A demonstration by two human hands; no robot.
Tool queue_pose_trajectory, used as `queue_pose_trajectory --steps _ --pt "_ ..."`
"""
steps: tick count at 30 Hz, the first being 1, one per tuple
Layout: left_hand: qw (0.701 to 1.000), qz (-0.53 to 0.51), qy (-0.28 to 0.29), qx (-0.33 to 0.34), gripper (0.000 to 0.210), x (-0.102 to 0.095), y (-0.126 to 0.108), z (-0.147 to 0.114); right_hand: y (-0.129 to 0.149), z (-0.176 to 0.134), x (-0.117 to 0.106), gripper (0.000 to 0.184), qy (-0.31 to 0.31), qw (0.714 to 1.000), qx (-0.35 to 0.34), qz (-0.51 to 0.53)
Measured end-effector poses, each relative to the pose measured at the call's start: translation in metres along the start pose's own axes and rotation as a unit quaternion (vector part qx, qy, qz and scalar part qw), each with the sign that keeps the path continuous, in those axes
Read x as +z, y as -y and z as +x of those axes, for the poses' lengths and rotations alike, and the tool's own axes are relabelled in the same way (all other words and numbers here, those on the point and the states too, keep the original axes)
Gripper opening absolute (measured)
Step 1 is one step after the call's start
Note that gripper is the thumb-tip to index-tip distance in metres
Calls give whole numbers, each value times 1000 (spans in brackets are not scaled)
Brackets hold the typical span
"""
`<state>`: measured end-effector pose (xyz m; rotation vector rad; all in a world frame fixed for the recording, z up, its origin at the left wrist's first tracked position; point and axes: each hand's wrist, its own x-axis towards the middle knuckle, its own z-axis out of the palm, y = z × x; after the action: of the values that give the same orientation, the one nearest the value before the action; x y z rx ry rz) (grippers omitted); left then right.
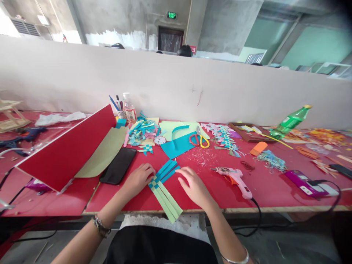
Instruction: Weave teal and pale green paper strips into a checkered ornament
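Observation:
A small weave of blue and pale green paper strips (pixel 166 198) lies on the red table in front of me. Its blue ends fan toward the far side and its green ends reach past the near table edge. My left hand (pixel 140 179) is closed on the weave's left side, fingertips at the checkered crossing. To the right, my right hand (pixel 194 185) has its thumb and fingers apart, fingertips at the end of a blue strip. Just beyond lie blue paper sheet (pixel 177 146) and scissors (pixel 204 140) with red and yellow handles.
A black phone (pixel 118 167) lies left, beside an upright red board (pixel 68 150). Right of my hands is a pink glue gun (pixel 233 178) with its cord over the edge. Paper scraps (pixel 143 130), a clear bottle (pixel 129 107) and a tilted green bottle (pixel 291 121) sit farther back.

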<state>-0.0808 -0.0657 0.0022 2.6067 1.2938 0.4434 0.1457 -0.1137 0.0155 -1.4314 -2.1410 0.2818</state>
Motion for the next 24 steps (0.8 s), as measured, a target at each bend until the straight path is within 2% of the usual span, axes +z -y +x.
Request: queue_pose_trajectory --steps 5,8,17,24 --pt "1000 -2 -21 -2 16 3 -6 -3 -1 24 25 40 -6 994 45 -104" --pt "1000 -15 -15 17 17 4 -10 -6 1 30 31 45 -23 989 67 -129" --pt "996 63 5 58 14 15 -20 12 -15 12 24 32 -22 981 108 -162" --pt "995 54 11 81 16 15 -12 30 -17 14 22 33 1 974 130 -187"
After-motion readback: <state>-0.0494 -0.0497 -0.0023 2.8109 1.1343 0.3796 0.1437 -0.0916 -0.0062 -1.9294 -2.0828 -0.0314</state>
